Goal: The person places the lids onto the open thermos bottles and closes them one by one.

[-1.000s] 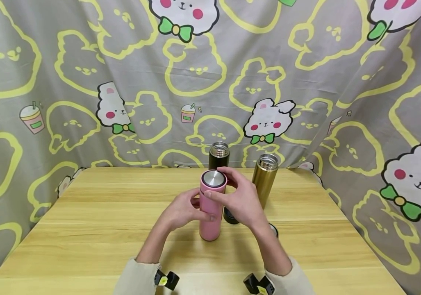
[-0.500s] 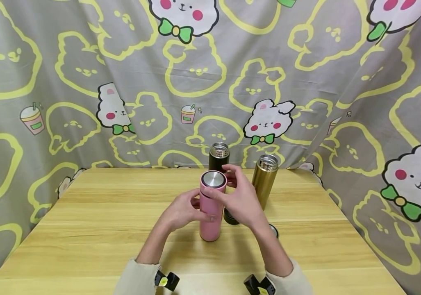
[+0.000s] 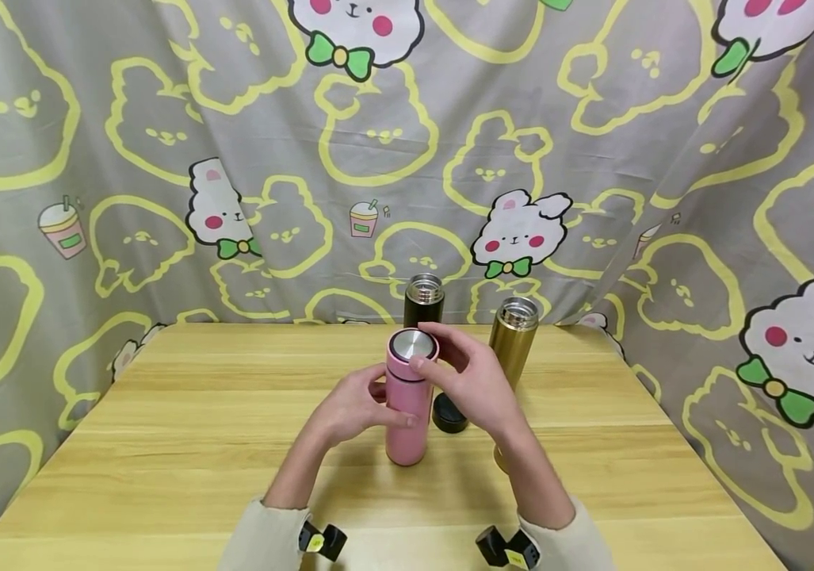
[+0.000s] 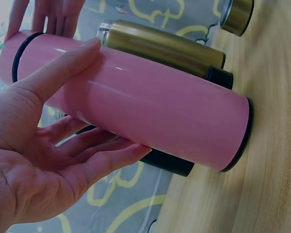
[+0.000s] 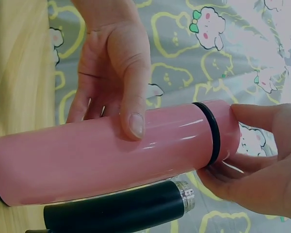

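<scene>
A pink thermos bottle stands upright on the table, its pink lid with a silver top in place. My left hand grips the body from the left, thumb on the near side and fingers behind, as the left wrist view shows. My right hand holds the lid at its rim between thumb and fingers. A dark ring marks the seam between lid and body. Behind stand a lidless black thermos and, to the right, a lidless gold thermos, partly hidden by my right hand.
A black lid lies on the wooden table just right of the pink thermos. A gold lid sits further right, mostly covered by my right forearm in the head view. A patterned curtain hangs behind the table.
Half a second ago my right fingers were spread off the lid's far side; now they are back against it. The thumb has shifted rightward along the rim. My left hand stays put.
</scene>
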Demonstrator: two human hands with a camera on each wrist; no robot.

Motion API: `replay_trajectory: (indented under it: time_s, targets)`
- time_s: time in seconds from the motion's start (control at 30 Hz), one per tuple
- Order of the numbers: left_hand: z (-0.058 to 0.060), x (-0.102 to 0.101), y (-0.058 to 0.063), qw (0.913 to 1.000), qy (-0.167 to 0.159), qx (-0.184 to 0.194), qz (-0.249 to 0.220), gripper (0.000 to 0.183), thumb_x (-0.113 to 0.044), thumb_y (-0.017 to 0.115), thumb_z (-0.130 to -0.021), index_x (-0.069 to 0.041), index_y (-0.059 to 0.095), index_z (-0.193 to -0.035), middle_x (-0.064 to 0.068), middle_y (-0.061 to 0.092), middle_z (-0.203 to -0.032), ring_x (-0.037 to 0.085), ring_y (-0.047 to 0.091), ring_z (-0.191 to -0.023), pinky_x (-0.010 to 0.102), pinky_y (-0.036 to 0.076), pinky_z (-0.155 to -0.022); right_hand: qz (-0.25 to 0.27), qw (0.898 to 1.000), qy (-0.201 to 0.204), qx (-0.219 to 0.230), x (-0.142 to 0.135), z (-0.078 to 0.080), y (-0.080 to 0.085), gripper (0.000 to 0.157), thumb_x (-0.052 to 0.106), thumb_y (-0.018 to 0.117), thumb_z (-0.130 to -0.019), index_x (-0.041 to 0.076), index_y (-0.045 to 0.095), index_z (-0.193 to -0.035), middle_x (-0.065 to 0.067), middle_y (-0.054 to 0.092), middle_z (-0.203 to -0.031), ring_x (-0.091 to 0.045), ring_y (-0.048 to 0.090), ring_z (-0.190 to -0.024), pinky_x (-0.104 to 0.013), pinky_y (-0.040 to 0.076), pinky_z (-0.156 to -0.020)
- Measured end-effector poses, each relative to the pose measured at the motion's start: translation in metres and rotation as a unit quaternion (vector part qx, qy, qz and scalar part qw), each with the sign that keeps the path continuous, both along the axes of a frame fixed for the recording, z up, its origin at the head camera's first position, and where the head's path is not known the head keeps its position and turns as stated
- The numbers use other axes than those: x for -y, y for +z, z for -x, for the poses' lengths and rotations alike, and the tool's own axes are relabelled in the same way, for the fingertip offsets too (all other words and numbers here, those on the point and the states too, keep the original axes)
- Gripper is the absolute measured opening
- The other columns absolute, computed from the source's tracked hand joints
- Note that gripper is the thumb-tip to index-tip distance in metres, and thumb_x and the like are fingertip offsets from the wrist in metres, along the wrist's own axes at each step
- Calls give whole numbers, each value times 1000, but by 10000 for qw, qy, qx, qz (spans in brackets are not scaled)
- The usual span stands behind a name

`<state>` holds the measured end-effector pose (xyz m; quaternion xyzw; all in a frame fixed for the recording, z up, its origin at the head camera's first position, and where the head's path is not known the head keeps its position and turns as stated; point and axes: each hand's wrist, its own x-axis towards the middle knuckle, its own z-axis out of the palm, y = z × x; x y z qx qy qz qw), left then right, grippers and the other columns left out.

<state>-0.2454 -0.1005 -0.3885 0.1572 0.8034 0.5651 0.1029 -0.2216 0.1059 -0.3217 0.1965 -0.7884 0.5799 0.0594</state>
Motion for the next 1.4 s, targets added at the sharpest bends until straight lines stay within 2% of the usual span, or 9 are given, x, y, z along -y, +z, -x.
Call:
replay_trajectory:
  time_s: [0.17,0.3,0.5,0.63,0.73,1.0,1.13,1.23,1.4]
  targets:
    - [0,-1,2,10000,-23,-2,-8,73,-27,93,-72,-22,60,-137,4,71,-124,25,67,-119,46,55,-98,23,9984,-528,-182,5,-1,-1,51,25,85,-83,13,63,-127,-5,68,-121,-20,65,-114,-45,52,-103]
    - [-1,-1,2,10000,-29,10,-29,72,-25,93,-72,-21,60,-137,4,71,-125,26,67,-119,46,55,-98,-72,9974,-668,-252,7,-2,-1,53,29,86,-83,13,61,-127,-3,67,-121,-19,64,-114,-44,50,-104]
    - [0,-1,3,10000,-5,2,-9,71,-28,93,-72,-22,61,-135,3,70,-124,25,67,-118,47,55,-97,159,9998,-126,56,2,-2,1,47,24,71,-96,18,57,-141,-6,60,-141,-23,55,-135,-46,43,-113]
    - [0,-1,2,10000,-25,-7,-14,69,-28,93,-72,-22,62,-134,3,70,-124,25,67,-117,46,55,-96,297,9987,235,341,1,-2,1,45,19,67,-99,20,58,-143,-7,58,-144,-23,55,-136,-46,46,-111]
    - [0,-1,2,10000,-29,2,-25,68,-27,93,-73,-22,62,-133,3,70,-124,25,67,-117,46,55,-96,309,9988,262,266,1,-1,1,43,18,67,-98,16,60,-141,-8,60,-142,-23,57,-133,-44,46,-111]
    - [0,0,2,10000,-19,-57,5,70,-27,93,-73,-24,61,-136,3,70,-125,26,67,-119,47,55,-97,194,9982,-494,-291,8,-3,-2,45,24,82,-87,12,65,-128,-6,68,-124,-21,64,-116,-47,49,-104]
    - [-1,-1,2,9999,-75,-83,-5,70,-27,92,-73,-24,61,-136,3,71,-124,25,68,-117,45,55,-97,-51,9958,-846,-331,11,-4,-3,50,28,85,-84,12,62,-127,-4,65,-123,-20,62,-114,-44,48,-103]
    - [-1,-1,1,9999,-64,-88,-5,69,-27,92,-73,-23,62,-134,3,71,-123,24,68,-117,45,55,-96,-44,9970,-708,-306,12,-4,-2,50,27,78,-91,12,58,-134,-8,62,-133,-25,59,-127,-47,42,-112]
    - [-1,0,0,10000,-29,-75,25,69,-30,93,-73,-23,62,-134,2,71,-124,24,68,-117,46,55,-97,310,9994,-104,58,10,-5,-1,46,21,64,-101,16,53,-146,-9,52,-150,-24,47,-143,-47,36,-119]
